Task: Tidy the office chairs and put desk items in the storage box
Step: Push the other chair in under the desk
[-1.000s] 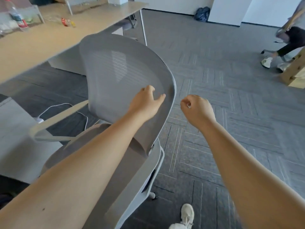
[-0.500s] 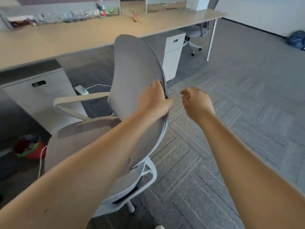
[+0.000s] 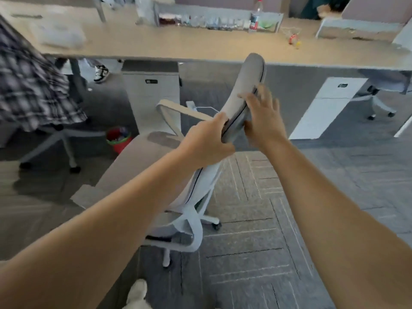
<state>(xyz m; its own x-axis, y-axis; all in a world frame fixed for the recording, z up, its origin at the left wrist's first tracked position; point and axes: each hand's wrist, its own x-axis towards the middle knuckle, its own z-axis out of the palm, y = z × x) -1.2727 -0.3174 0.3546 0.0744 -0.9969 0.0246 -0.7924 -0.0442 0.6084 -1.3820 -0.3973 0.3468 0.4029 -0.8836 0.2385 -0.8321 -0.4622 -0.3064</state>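
At far left a second chair (image 3: 55, 130) on castors carries a plaid cloth (image 3: 33, 85), and a red bin (image 3: 118, 139) sits on the floor by a white drawer unit (image 3: 151, 92) under the table (image 3: 178, 47). In the middle stands the grey chair (image 3: 247, 85) being handled, seen edge-on: its backrest rises as a long, narrow curve leaning up and to the right, its seat and armrest point left, and its top edge reaches the table's front edge in the picture. The left hand (image 3: 207, 141) is closed around the backrest's near edge, thumb on the front face. The right hand (image 3: 263, 117) lies just beyond it, open with fingers spread flat against the rear face, pressing rather than gripping. Both hands touch the backrest, the left lower down and nearer the body. The chair probably needs turning so its seat faces the table before it can be pushed in. The table holds a clear organiser (image 3: 218, 18), a bottle (image 3: 254, 21) and small red and yellow items (image 3: 294, 40). Further right is another drawer unit (image 3: 327, 108) and a third chair (image 3: 383, 90). The floor is grey patterned carpet (image 3: 256, 253), open to the right.
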